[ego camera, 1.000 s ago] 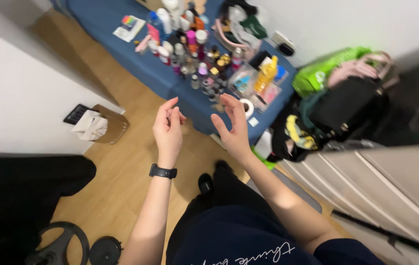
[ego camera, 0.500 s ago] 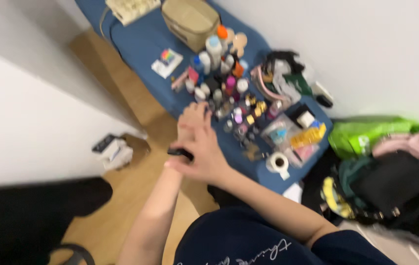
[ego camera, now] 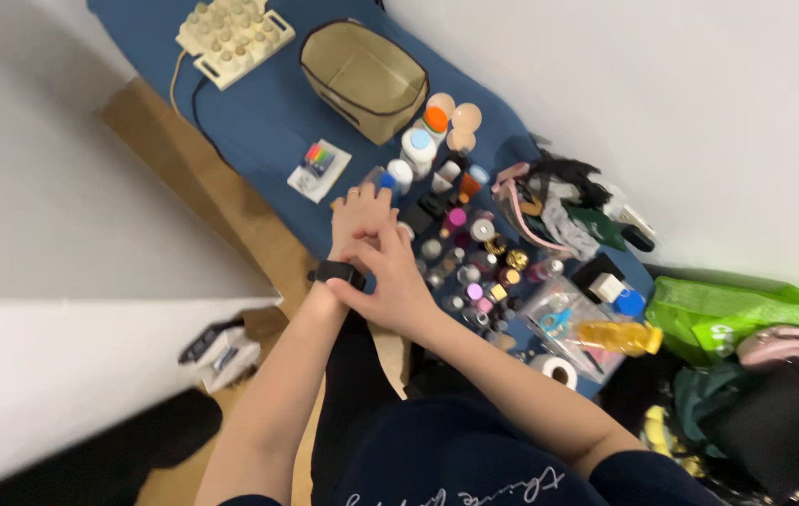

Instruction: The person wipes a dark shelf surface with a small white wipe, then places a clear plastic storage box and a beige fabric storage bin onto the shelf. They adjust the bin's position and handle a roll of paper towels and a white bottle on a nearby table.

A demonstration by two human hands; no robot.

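Note:
My left hand point(ego camera: 358, 217) is held out flat, back up, fingers together and extended, with a ring on one finger. A black wristband point(ego camera: 335, 273) circles its wrist. My right hand point(ego camera: 394, 286) lies across the left wrist, its fingers and thumb touching the wristband. Both hands hover above the near edge of a blue-covered table point(ego camera: 250, 122). Just beyond my fingertips stands a crowd of small bottles and jars point(ego camera: 470, 258).
On the table lie a tan pouch point(ego camera: 362, 77), a cream knobbed board with a cord point(ego camera: 234, 36), a small card point(ego camera: 319, 170), a clear bag with scissors and a yellow bottle point(ego camera: 587, 328), and a tape roll point(ego camera: 559, 371). Green and black bags point(ego camera: 746, 319) sit right. Wooden floor below.
My hands were apart and raised with open palms; my right hand has since crossed over onto the left wrist at the wristband. The view has swung up along the table.

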